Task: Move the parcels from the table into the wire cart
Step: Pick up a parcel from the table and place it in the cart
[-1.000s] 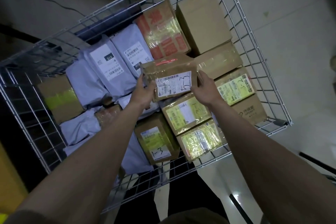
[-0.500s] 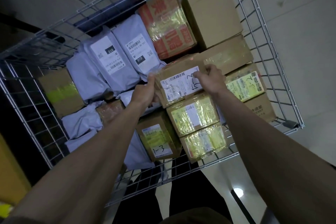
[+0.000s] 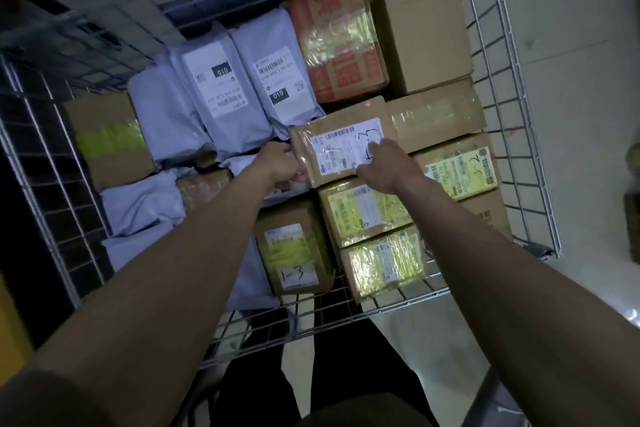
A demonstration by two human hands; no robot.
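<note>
The wire cart (image 3: 519, 107) takes up most of the view, sitting on a pale floor (image 3: 571, 28) and packed pretty much wall to wall with parcels. Far right corner has a plain brown box (image 3: 422, 28), and right beside it on the left is a box with big red print (image 3: 341, 42) and shiny tape across it. Left of that, 2 grey mailer bags (image 3: 273, 80) stand side by side, both with white labels showing "010" in a black patch, and there are more grey bags (image 3: 142, 204) piled lower left. A taped brown box with a yellow-green band (image 3: 107, 142) sits against the left wall. Along the near side there's a box marked "1-3" (image 3: 294, 253), plus 2 yellow-wrapped parcels (image 3: 363, 211) touching each other, and over on the right a yellow-labelled one marked "3-2" (image 3: 460, 170). The parcel being handled is the tape-wrapped brown parcel (image 3: 341, 146) with a white label and handwriting on it, lying in the middle of the cart on top of the others, tilted a bit. The left hand (image 3: 277, 163) grips its left edge with fingers curled around it, and the right hand (image 3: 384, 163) presses down on the label's near right corner, fingers bent over the top.
</note>
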